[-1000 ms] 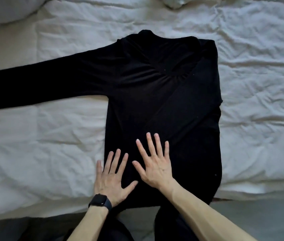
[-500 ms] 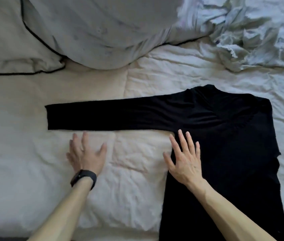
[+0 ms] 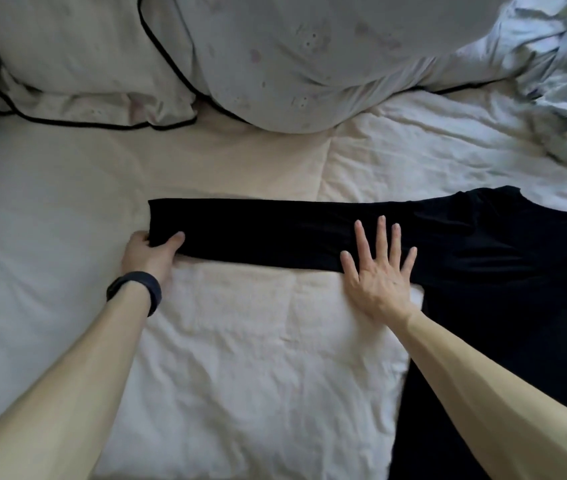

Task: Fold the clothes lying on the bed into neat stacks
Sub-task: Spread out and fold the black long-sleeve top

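A black long-sleeved top (image 3: 504, 258) lies flat on the white bed (image 3: 240, 358), its body at the right and one sleeve (image 3: 258, 233) stretched out to the left. My left hand (image 3: 148, 252), with a dark watch on the wrist, grips the cuff end of that sleeve between thumb and fingers. My right hand (image 3: 379, 271) rests flat with fingers spread on the sleeve near the armpit, where sleeve meets body. The lower part of the top runs off the bottom right of the view under my right forearm.
Two pillows lie at the head of the bed: one with black piping (image 3: 77, 64) at the top left, a larger pale one (image 3: 310, 57) in the middle. A crumpled light cloth (image 3: 566, 98) is bunched at the top right.
The view has shifted left along the sleeve. My left hand moved from the bare sheet up to the cuff and closed on it. My right hand slid onto the sleeve near the armpit.
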Tool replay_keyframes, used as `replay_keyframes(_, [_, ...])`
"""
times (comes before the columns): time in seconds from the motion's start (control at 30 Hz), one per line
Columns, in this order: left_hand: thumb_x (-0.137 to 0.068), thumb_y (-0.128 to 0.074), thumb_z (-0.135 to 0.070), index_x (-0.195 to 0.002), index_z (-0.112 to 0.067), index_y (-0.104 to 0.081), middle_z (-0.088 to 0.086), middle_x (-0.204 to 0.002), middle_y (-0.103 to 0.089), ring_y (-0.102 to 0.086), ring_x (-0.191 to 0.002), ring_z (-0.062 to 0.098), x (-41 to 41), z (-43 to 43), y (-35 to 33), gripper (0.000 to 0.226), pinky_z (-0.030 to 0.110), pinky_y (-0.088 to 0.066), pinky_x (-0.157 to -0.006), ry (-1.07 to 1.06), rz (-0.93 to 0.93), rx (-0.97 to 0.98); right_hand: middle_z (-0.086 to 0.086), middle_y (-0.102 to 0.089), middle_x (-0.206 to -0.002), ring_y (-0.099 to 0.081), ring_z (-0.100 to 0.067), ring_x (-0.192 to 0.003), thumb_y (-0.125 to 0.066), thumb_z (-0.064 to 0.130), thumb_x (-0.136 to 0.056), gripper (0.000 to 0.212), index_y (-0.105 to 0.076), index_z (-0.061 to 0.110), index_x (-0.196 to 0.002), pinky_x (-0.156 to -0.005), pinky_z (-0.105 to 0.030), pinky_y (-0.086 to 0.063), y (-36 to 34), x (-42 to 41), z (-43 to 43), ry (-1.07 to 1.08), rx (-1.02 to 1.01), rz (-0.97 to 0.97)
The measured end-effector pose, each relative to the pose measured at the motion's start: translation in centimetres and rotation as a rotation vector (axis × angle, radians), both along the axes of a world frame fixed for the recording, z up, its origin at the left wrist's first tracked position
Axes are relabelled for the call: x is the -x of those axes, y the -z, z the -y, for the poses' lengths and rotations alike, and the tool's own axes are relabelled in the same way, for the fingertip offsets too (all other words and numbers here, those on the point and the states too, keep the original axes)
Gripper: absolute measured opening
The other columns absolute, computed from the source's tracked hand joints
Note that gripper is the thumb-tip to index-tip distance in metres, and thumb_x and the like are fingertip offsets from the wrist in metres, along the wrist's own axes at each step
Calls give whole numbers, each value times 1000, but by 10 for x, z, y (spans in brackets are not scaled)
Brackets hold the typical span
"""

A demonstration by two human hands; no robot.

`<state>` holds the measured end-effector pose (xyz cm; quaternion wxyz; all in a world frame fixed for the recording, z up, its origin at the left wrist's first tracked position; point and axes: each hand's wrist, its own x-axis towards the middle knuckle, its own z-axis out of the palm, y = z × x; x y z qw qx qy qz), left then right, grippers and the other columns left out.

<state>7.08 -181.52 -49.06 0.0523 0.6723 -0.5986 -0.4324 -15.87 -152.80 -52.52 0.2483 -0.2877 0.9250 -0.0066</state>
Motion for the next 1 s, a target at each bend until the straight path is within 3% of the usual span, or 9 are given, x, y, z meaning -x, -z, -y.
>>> replay_keyframes(0.1, [-88, -71, -33, -123, -14, -64, 2, -112, -65, -62, -108, 26, 20, -19, -22, 40, 30, -44, -86, 46, -84, 78, 4, 27, -166, 28, -23, -151, -20, 64, -101, 67, 11, 45, -157, -119, -60, 13, -11, 9, 5, 7, -17, 94])
replay_keyframes(0.2, [-74, -69, -40, -107, -25, -67, -8, -103, -71, -67, -98, 16, 49, -60, -61, 36, 32, -52, -87, 145, -302, 56, 3, 12, -169, 16, -23, -155, -30, 70, -98, 73, -8, 40, -161, -121, -58, 6, -44, 22, 15, 94, 13, 263])
replay_keyframes(0.27, [-73, -67, -39, -97, -25, -67, -14, -90, -71, -66, -85, 6, 68, -102, -82, 28, 26, -51, -79, 299, -382, 63, 1, -24, -166, -14, -23, -155, -40, 73, -94, 75, -35, 31, -155, -124, -49, -15, -82, 23, 15, 391, 291, 440])
replay_keyframes(0.33, [-74, -69, -32, -93, -22, -66, -10, -85, -70, -62, -79, 5, 91, -157, -102, 22, 20, -47, -72, 489, -468, 142, 5, -55, -143, -50, -21, -137, -52, 77, -84, 75, -54, 26, -139, -111, -41, -39, -131, 16, -3, 778, 652, 700])
replay_keyframes(0.47, [-73, -67, -17, -89, -12, -65, 5, -94, -70, -63, -92, 18, 130, -279, -115, 17, 30, -50, -82, 912, -645, 363, -4, -73, -120, -71, -19, -102, -61, 66, -77, 68, -62, 18, -125, -82, -37, -56, -196, 2, -91, 1100, 878, 1048])
replay_keyframes(0.6, [-69, -62, -17, -98, -18, -66, 1, -113, -70, -57, -123, 22, 141, -401, -101, 29, 41, -46, -102, 1351, -590, 336, -16, -73, -116, -73, -24, -98, -77, 26, -75, 54, -63, 7, -124, -92, -39, -56, -188, -3, -213, 1315, 912, 857])
replay_keyframes(0.73, [-70, -68, -24, -95, -27, -70, -8, -111, -70, -57, -121, 15, 132, -503, -83, 25, 34, -47, -101, 1651, -458, 371, -15, -75, -111, -74, -24, -97, -66, -6, -89, 36, -62, 7, -122, -80, -33, -62, -153, -17, -338, 1423, 791, 721])
replay_keyframes(0.9, [-69, -74, -27, -107, -31, -69, -3, -125, -67, -60, -121, 18, 113, -567, -44, 39, 41, -51, -100, 1755, -247, 335, 1, -75, -108, -69, -15, -105, -68, -4, -89, 36, -67, 25, -109, -104, -47, -51, -104, -35, -442, 1303, 574, 472])
replay_keyframes(1.0, [-84, -65, -29, -144, -26, -47, 9, -160, -31, -29, -148, 27, 118, -572, -32, 63, 48, -23, -121, 1803, 49, 347, 7, -71, -108, -66, -12, -106, -76, 8, -87, 33, -65, 32, -107, -105, -46, -50, -83, -40, -480, 1332, 558, 451])
